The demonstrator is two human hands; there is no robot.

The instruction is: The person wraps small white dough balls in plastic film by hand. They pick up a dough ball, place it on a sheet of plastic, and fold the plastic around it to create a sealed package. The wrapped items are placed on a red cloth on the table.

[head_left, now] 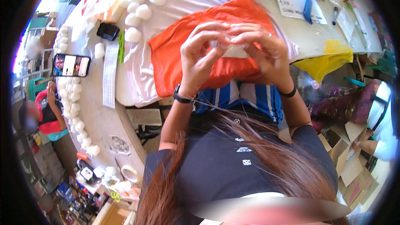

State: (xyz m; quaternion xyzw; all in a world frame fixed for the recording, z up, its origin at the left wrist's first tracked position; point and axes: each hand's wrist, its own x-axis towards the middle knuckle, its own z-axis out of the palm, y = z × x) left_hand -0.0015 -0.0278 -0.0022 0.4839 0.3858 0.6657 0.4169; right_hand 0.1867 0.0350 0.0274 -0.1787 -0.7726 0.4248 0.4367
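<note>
Above an orange cloth [168, 64] on the worktop [112, 123] — left hand [200, 52] and right hand [268, 52], fingers curled, tips close together; small whitish piece [236, 51] between them (too blurred to tell whether gripped). To the left, white balls [144, 12] along a pale striped cloth [139, 77] — farther left, a phone [71, 65] with lit screen.

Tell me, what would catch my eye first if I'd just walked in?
Probably the bright orange cloth spread before the person, with the left hand and right hand held over it, fingertips close together. Then the rounded white pieces, clustered beyond the cloth's left side and lined along the left of the table, near a lit phone. Yellow plastic hangs off the tabletop at the right.
</note>
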